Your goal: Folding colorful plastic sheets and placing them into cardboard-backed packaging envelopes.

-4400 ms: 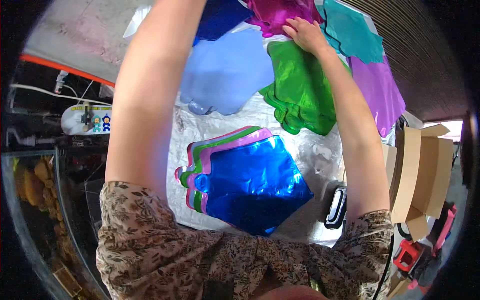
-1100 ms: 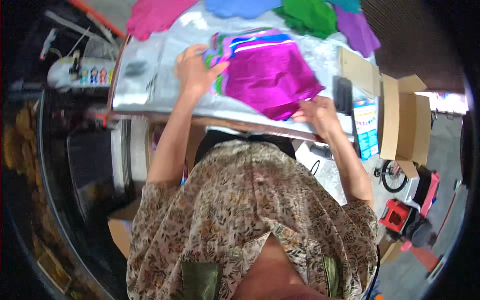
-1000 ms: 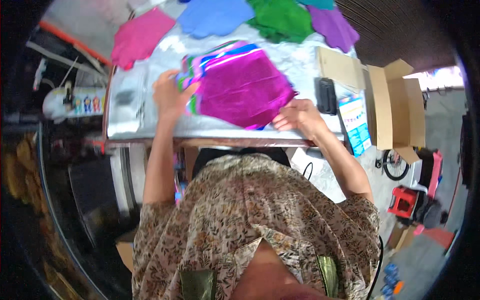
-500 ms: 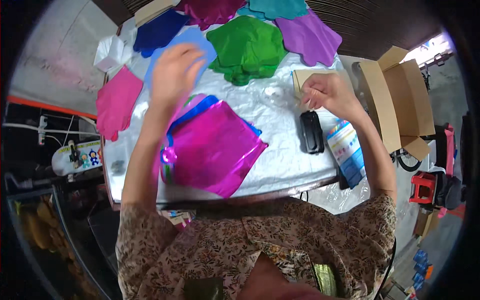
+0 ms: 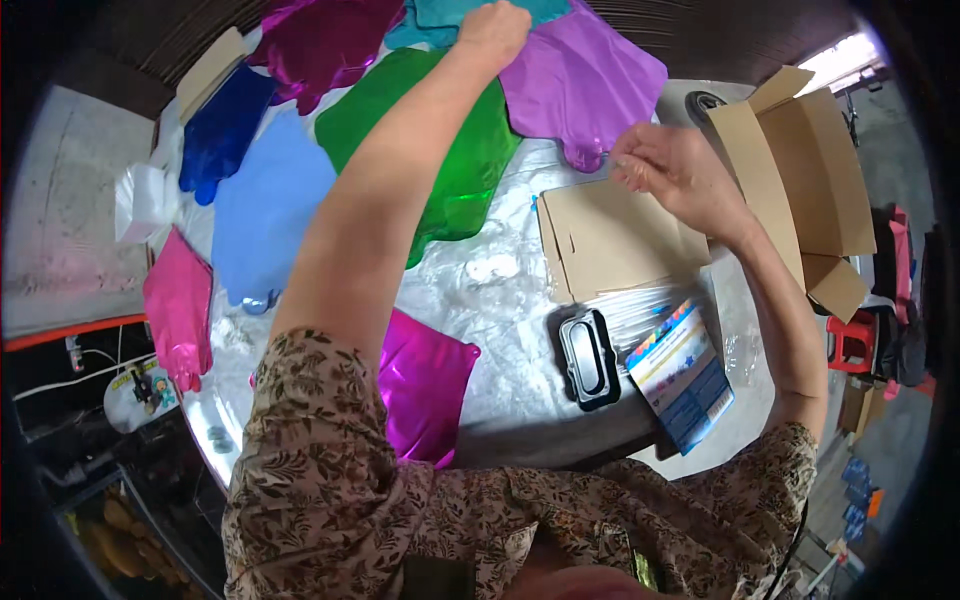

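Left hand moved to teal sheets, curled | right hand half-curled | holds unclear | forearm covers green sheets

near magenta foil: partly hidden (behind left sleeve) | teal foil: top cut off

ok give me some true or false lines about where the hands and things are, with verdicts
1. The left hand is at the far side, by the teal foil. True.
2. The right hand is on the green foil. False: the right hand is to the right of the green foil, near the flat tan cardboard.
3. The black case lies left of the blue and white packet. True.
4. The open cardboard box is at the far left. False: the open cardboard box is on the right.
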{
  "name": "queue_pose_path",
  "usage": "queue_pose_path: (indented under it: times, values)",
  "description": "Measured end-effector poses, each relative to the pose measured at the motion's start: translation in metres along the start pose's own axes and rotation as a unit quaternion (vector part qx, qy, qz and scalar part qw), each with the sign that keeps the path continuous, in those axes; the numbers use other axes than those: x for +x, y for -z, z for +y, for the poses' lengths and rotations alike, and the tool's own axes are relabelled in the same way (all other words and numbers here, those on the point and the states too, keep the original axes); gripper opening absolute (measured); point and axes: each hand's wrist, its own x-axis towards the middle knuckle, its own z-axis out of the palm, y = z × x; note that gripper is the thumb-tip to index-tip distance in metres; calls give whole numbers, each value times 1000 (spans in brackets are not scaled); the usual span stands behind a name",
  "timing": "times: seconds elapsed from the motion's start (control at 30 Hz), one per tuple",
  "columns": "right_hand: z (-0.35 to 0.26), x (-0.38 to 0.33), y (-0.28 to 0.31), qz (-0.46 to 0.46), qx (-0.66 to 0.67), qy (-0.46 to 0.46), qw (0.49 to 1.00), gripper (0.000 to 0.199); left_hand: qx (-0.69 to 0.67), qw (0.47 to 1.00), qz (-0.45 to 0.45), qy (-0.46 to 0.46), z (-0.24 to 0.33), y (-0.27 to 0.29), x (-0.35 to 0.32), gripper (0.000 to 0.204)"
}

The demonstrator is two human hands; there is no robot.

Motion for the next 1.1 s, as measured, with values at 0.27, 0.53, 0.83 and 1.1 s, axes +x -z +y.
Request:
queue_pose_path:
  times: [0.27,0.53,0.83,1.1]
  values:
    - [47,82,16,49,6,-16,999,12,-184,954,179,157,-4,0,-24,4]
    - [104,208,25,191,-234,154,941,54,-489,828,130,243,-28,-23,-17,16]
    - [85,270,-40,298,-363,215,857,54,-418,854,224,215,-50,-1,3,15]
    - [51,262,-38,194,-342,35,919,70,-289,862,403,102,-76,193,-31,12]
